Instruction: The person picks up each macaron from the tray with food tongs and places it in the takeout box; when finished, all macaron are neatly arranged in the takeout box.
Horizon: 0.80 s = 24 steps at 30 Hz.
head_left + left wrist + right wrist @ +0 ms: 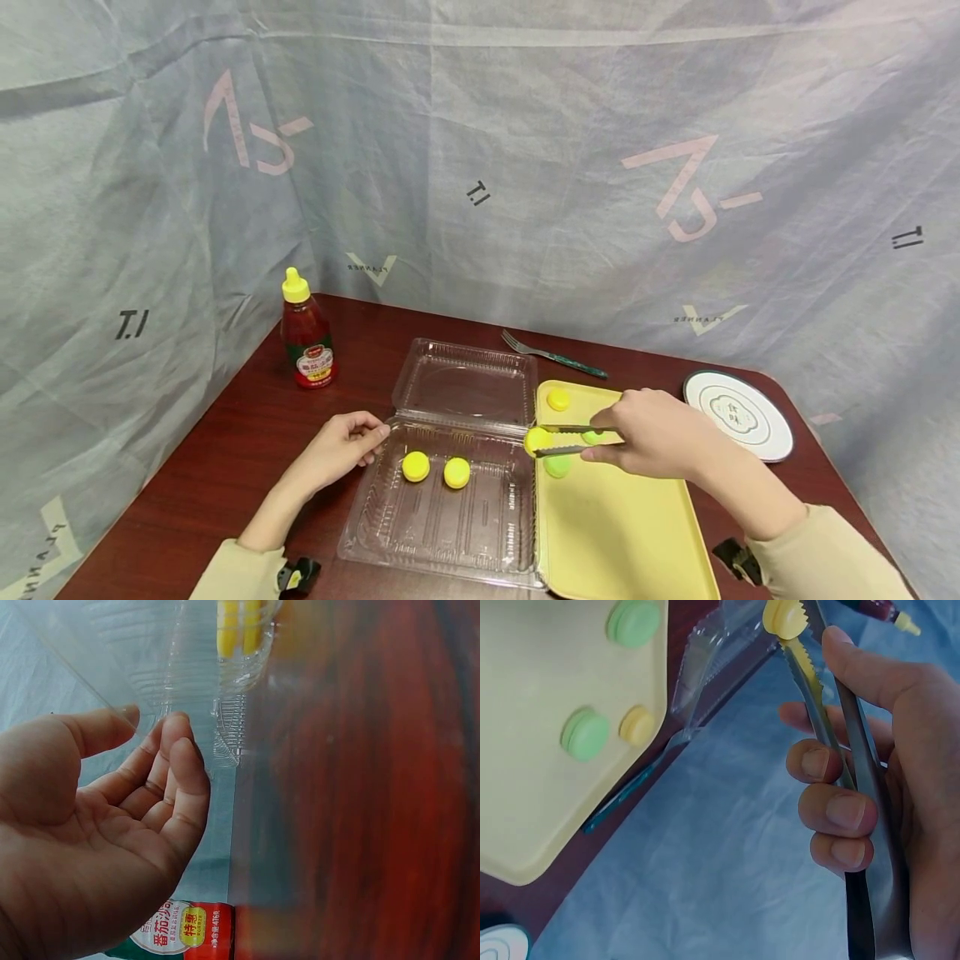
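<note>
My right hand (652, 435) grips metal tongs (864, 754), whose toothed tips pinch a yellow macaron (781, 618). In the head view this macaron overlaps the line where the clear plastic container (427, 533) meets the yellow tray (622, 533). Two more yellow macarons, one on the left (416, 467) and one on the right (457, 472), sit inside the container. Thumb and fingers of my left hand (330, 454) pinch the container's rim near its back left corner. On the tray lie two green macarons (586, 735) and a yellow one (558, 399).
Behind the container base, its hinged lid (465, 392) lies folded back. A ketchup bottle (309, 342) stands at the back left. Behind the tray is a fork (558, 358), and a white plate (738, 417) sits to the right. Grey cloth (480, 167) encloses the table's far side.
</note>
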### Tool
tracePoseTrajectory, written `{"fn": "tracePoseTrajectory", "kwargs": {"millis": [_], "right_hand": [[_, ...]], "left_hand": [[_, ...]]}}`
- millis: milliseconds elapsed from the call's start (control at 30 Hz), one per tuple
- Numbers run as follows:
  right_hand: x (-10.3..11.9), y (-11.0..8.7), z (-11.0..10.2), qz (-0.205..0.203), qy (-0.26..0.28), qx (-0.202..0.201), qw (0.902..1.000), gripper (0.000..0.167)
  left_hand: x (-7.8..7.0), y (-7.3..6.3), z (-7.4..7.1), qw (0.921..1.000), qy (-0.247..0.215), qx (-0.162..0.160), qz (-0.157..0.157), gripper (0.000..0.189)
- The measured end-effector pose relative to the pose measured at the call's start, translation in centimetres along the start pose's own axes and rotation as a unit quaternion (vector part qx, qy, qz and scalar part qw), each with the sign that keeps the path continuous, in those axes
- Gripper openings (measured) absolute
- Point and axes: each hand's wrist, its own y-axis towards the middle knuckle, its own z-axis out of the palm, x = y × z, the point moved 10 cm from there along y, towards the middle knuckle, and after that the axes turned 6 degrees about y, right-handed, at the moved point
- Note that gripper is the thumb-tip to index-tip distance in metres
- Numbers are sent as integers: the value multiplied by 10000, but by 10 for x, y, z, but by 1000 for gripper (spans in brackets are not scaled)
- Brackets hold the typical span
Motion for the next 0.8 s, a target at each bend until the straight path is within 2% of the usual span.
{"fn": "tracePoseTrajectory", "kwargs": {"millis": [200,533,800], "right_hand": [[7,12,12,-71,-41,108,9999,33],[17,26,37,-41,-111,298,9995,35],[23,34,51,-126,-135,346,9992,25]], "left_hand": [[-1,-1,0,10000,-1,-14,22,18],[-1,-1,-1,10000,-13,0,59,18],[-3,-1,0,9999,-51,23,89,18]]}}
